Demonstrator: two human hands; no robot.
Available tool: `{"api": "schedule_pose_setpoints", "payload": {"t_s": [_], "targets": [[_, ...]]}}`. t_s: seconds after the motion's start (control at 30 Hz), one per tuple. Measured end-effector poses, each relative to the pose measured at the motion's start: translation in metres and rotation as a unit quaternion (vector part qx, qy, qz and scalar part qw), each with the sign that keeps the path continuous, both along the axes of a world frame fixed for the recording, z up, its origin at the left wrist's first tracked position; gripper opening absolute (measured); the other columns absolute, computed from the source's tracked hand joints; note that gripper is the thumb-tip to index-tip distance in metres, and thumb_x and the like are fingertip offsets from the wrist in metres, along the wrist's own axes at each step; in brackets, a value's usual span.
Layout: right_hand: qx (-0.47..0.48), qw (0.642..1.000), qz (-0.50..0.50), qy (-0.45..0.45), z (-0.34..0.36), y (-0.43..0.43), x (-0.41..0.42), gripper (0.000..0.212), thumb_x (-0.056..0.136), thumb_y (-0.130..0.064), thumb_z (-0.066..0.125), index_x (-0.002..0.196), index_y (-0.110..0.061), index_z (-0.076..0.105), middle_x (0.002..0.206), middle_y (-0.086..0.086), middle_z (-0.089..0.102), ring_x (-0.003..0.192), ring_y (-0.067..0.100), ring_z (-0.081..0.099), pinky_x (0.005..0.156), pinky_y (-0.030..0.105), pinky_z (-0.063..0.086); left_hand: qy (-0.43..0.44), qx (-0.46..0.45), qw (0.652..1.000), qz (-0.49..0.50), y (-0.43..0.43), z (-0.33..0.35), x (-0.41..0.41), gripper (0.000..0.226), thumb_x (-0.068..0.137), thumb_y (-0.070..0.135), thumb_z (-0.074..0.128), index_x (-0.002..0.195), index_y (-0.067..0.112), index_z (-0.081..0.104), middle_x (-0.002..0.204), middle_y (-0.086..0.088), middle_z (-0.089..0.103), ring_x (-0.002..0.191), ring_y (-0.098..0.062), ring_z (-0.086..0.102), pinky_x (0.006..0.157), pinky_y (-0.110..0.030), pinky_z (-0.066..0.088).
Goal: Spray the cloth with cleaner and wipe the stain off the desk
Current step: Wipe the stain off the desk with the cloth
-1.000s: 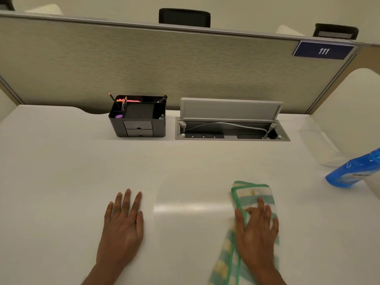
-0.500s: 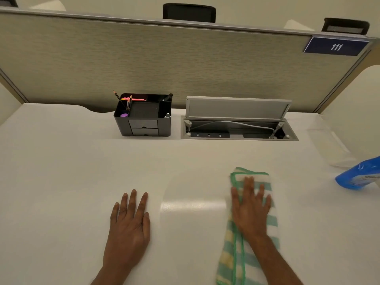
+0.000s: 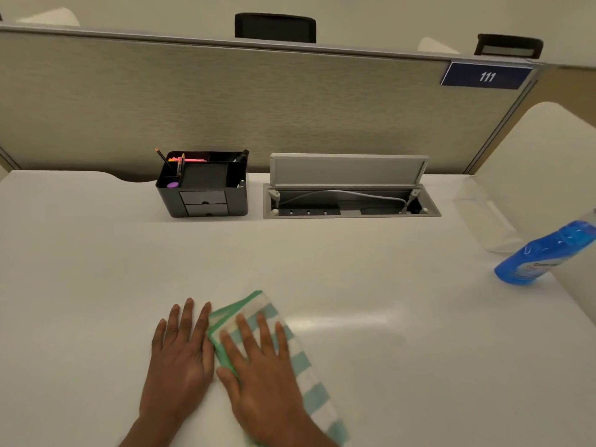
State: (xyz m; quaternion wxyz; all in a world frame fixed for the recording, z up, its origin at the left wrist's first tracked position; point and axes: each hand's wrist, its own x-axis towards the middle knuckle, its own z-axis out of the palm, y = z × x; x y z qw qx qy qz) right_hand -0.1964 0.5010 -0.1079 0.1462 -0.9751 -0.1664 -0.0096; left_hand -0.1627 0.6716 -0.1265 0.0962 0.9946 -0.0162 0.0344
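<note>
A folded cloth (image 3: 309, 379) with green and white stripes lies on the white desk (image 3: 96, 269) near its front edge. My right hand (image 3: 258, 372) is pressed flat on the cloth, fingers spread, right beside my left hand. My left hand (image 3: 180, 356) rests flat on the bare desk, palm down, holding nothing. The cloth's left edge touches my left hand's fingers. A blue bottle of cleaner (image 3: 541, 253) stands at the far right of the desk, its top cut off by the frame. I see no stain on the desk.
A black desk organiser (image 3: 203, 185) with pens stands at the back, left of centre. Beside it an open cable hatch (image 3: 351, 195) is sunk into the desk. A grey partition (image 3: 225, 101) closes the back. A white side panel (image 3: 548, 162) rises at the right.
My right hand has slid the cloth leftward across the desk, from well right of centre to right beside my left hand. My left hand has stayed flat in place.
</note>
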Motion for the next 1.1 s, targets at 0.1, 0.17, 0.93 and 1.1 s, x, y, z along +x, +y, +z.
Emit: {"api": "schedule_pose_setpoints", "payload": {"t_s": [0.1,0.17,0.93,1.1], "targets": [[-0.028,0.999,-0.02,-0.016,-0.01,-0.029,-0.019,0.056,0.099,-0.057,0.034,0.152,-0.039,0.035,0.165,0.0,0.026,0.153,0.031,0.02,0.115,0.056,0.017,0.002,-0.013,1.0,0.01,-0.002,0.003,0.0,0.06,0.098,0.039,0.022,0.157,0.027,0.03,0.165,-0.008,0.031,0.153,-0.028,0.025,0.124,-0.046,0.015],[-0.024,0.997,-0.077,-0.015,-0.014,-0.059,-0.025,0.055,0.098,-0.058,0.034,0.149,-0.041,0.04,0.162,0.005,0.031,0.149,0.035,0.03,0.114,0.056,0.022,0.004,-0.018,1.0,0.014,-0.003,0.005,-0.001,0.06,0.098,0.039,0.021,0.158,0.028,0.027,0.166,-0.006,0.029,0.154,-0.027,0.023,0.125,-0.045,0.014],[0.032,0.999,-0.01,0.018,0.006,0.004,0.021,0.052,0.104,-0.056,0.017,0.155,-0.044,0.02,0.169,-0.003,0.004,0.155,0.024,-0.014,0.122,0.055,-0.004,0.002,0.012,1.0,0.006,-0.002,0.002,0.0,0.06,0.098,0.036,0.023,0.153,0.021,0.039,0.162,-0.011,0.036,0.151,-0.032,0.03,0.122,-0.049,0.021],[0.012,1.0,0.009,-0.022,-0.005,-0.032,-0.025,0.048,0.105,-0.048,0.03,0.153,-0.044,0.027,0.167,-0.006,0.019,0.156,0.024,0.008,0.119,0.053,0.012,0.0,-0.003,1.0,0.008,-0.003,0.005,-0.002,0.06,0.098,0.037,0.022,0.156,0.025,0.033,0.163,-0.01,0.034,0.152,-0.03,0.027,0.123,-0.048,0.018]]}}
